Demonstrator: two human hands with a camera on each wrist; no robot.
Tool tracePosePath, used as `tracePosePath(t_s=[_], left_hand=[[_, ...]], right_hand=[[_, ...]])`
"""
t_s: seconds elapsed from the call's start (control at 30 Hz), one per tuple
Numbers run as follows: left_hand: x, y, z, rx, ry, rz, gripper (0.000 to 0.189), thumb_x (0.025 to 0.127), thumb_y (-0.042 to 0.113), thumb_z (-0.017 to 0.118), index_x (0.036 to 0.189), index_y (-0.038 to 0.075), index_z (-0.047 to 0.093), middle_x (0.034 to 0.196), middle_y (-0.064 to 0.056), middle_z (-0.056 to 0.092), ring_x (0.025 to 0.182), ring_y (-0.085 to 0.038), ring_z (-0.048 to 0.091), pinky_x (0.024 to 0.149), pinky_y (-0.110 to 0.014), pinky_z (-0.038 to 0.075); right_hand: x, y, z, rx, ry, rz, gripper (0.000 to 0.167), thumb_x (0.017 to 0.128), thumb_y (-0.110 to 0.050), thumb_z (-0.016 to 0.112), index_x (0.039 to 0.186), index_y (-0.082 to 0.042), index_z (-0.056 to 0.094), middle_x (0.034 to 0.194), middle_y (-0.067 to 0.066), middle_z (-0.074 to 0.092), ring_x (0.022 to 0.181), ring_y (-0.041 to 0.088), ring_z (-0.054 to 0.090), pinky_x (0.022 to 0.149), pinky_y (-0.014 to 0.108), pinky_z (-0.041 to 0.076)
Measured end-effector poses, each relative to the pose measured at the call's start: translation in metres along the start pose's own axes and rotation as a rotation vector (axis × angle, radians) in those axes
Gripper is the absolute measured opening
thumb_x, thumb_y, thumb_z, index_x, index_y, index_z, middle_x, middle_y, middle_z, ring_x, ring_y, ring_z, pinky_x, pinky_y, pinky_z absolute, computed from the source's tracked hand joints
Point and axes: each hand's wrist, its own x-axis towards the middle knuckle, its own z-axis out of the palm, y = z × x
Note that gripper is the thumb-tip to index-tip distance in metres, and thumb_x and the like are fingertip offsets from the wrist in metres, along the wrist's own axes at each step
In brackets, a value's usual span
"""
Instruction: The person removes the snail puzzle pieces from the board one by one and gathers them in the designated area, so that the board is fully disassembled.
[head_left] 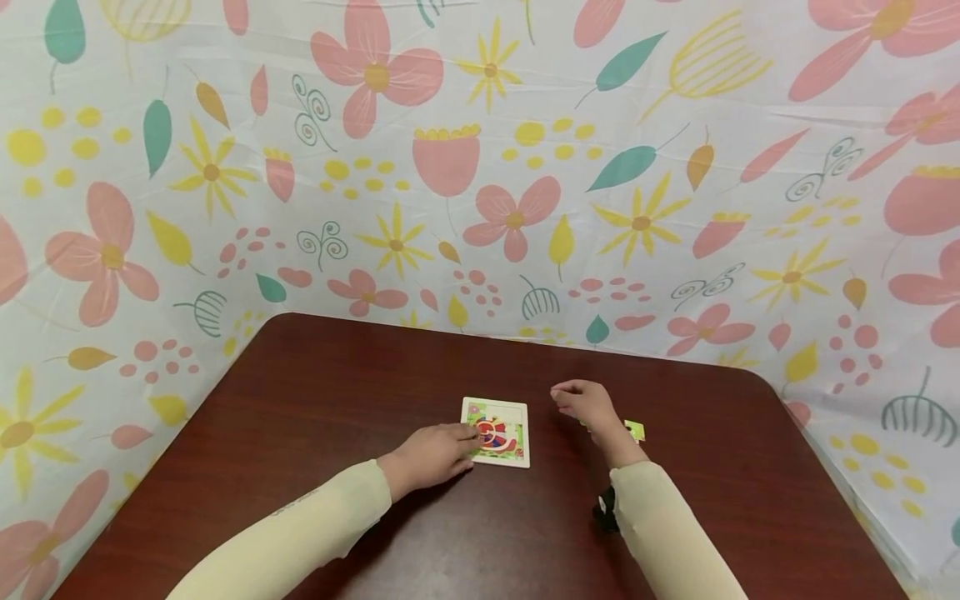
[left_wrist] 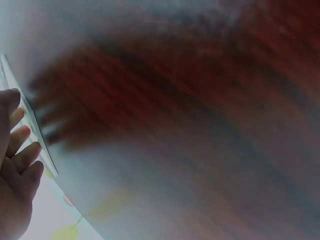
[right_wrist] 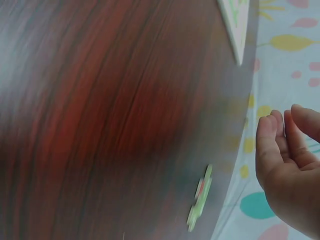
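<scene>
A small square jigsaw puzzle in a white frame (head_left: 491, 407) lies on the table, with a red and blue snail on its green picture. My left hand (head_left: 432, 456) rests at its left edge, fingertips on the picture; the left wrist view has those fingers (left_wrist: 27, 155) stretched over the frame's edge. To the right of the puzzle, my right hand (head_left: 587, 402) hovers above the table. Its fingers (right_wrist: 269, 145) are loosely bent, and nothing shows between them and the thumb. A green puzzle piece (head_left: 634, 430) lies beyond the right wrist, and another is partly hidden under that hand.
The dark red-brown wooden table (head_left: 337, 375) has rounded far corners. A flower-printed cloth (head_left: 480, 167) hangs right behind it and along its sides. Under the right sleeve (head_left: 660, 517) a black wrist-worn device (head_left: 604, 510) shows.
</scene>
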Motion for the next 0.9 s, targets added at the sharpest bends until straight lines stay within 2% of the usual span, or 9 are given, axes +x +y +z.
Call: tracePosePath(t_s=[0.1,0.4,0.67,0.77,0.9], left_hand=[[-0.001,0.001,0.001,0.005,-0.008,-0.003,0.036,0.103,0.025,0.062,0.137,0.014,0.067,0.143,-0.003,0.066,0.134,-0.020,0.062,0.109,-0.032,0.052],[0.000,0.003,-0.002,-0.019,-0.019,-0.015,0.034,0.103,0.021,0.061,0.136,0.014,0.068,0.143,-0.001,0.066,0.134,-0.020,0.063,0.106,-0.032,0.053],[0.001,0.002,-0.002,-0.044,-0.056,-0.026,0.037,0.105,0.021,0.056,0.141,0.016,0.065,0.148,-0.001,0.062,0.138,-0.019,0.059,0.107,-0.033,0.053],[0.000,0.002,-0.002,-0.015,-0.078,-0.018,0.038,0.106,0.020,0.053,0.143,0.017,0.062,0.150,0.000,0.060,0.140,-0.018,0.057,0.108,-0.032,0.052],[-0.003,0.003,-0.005,0.020,-0.075,0.004,0.038,0.106,0.017,0.054,0.143,0.016,0.062,0.150,0.000,0.060,0.140,-0.018,0.057,0.107,-0.031,0.053]], right_hand=[[0.000,-0.004,0.010,0.063,-0.011,0.011,0.032,0.104,-0.014,0.057,0.127,0.008,0.065,0.136,0.030,0.062,0.124,0.042,0.065,0.106,0.047,0.054],[0.003,-0.010,0.043,0.154,-0.046,0.042,0.031,0.105,-0.012,0.056,0.127,0.008,0.066,0.128,0.027,0.066,0.116,0.035,0.069,0.102,0.041,0.057],[0.001,-0.022,0.066,0.178,-0.105,0.032,0.032,0.106,-0.013,0.055,0.129,0.007,0.066,0.126,0.027,0.068,0.116,0.034,0.069,0.098,0.039,0.059],[0.000,-0.026,0.073,0.173,-0.114,0.019,0.032,0.106,-0.012,0.055,0.128,0.008,0.066,0.124,0.027,0.069,0.116,0.036,0.070,0.097,0.040,0.060],[-0.001,-0.028,0.083,0.167,-0.126,0.017,0.031,0.105,-0.011,0.055,0.127,0.008,0.066,0.121,0.027,0.070,0.113,0.036,0.071,0.097,0.041,0.059]])
